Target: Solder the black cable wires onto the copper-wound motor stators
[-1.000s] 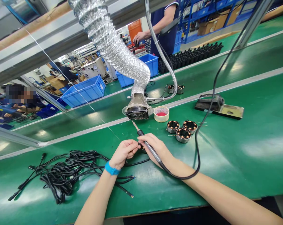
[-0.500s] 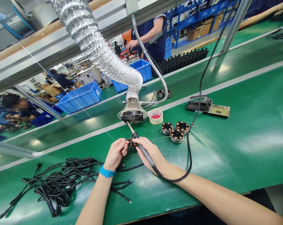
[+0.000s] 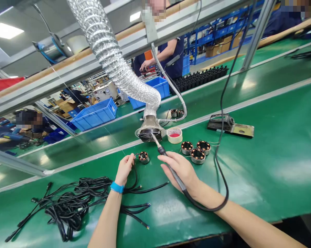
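My left hand (image 3: 126,167), with a blue band at the wrist, pinches the end of a black cable (image 3: 136,174). Just right of its fingertips a round motor coil (image 3: 143,157) with copper windings lies on the green table. My right hand (image 3: 181,170) is wrapped round a soldering iron (image 3: 172,167), whose tip points up and left below the fan of the fume hood (image 3: 150,130). Several more coils (image 3: 197,156) sit in a cluster right of the iron. A pile of black cables (image 3: 75,196) lies left of my left wrist, some bared ends pointing right.
A silver duct (image 3: 119,65) hangs over the bench. A tape roll (image 3: 174,135) stands beside the hood, and a soldering iron stand (image 3: 230,126) is farther right. Blue bins (image 3: 95,115) and black parts (image 3: 200,78) lie behind. A person's hands (image 3: 147,64) work across the bench.
My right hand and the iron have moved right, away from the coil. My left hand has shifted slightly left of the coil, which now shows uncovered. The view has tilted upward.
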A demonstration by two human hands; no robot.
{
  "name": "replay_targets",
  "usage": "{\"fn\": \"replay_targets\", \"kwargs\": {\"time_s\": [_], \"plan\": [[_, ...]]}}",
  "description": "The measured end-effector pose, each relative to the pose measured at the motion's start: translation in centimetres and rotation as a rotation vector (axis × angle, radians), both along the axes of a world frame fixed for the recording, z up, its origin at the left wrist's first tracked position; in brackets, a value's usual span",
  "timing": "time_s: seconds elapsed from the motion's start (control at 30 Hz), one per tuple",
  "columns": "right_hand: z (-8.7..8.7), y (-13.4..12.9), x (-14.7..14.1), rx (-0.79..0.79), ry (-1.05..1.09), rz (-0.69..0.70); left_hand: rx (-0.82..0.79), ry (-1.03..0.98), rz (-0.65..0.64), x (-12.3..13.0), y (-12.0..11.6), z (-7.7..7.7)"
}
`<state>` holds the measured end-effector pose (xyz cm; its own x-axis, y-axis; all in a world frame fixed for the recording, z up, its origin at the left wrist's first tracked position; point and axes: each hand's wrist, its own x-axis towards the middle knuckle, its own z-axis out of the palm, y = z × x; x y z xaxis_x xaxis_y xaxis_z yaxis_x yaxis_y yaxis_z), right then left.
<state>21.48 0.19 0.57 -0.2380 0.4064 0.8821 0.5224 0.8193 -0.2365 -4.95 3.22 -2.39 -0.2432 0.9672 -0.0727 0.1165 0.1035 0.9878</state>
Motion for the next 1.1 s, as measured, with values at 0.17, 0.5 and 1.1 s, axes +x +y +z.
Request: {"fn": "replay_targets", "kwargs": {"time_s": [0.17, 0.5, 1.1], "plan": [[-1.7, -0.1, 4.9, 0.086, -0.140, -0.165, 0.086, -0.246, 0.021, -1.7, -0.7, 2.7], [-4.3, 0.8, 9.7, -0.197, -0.255, -0.464, 0.209, -0.419, -0.254, 0.4, -3.7, 6.4], [-5.5, 0.5, 7.5, -0.276, -0.105, -0.211, 0.143, 0.976, -0.634, 6.9, -8.6, 1.6]]}}
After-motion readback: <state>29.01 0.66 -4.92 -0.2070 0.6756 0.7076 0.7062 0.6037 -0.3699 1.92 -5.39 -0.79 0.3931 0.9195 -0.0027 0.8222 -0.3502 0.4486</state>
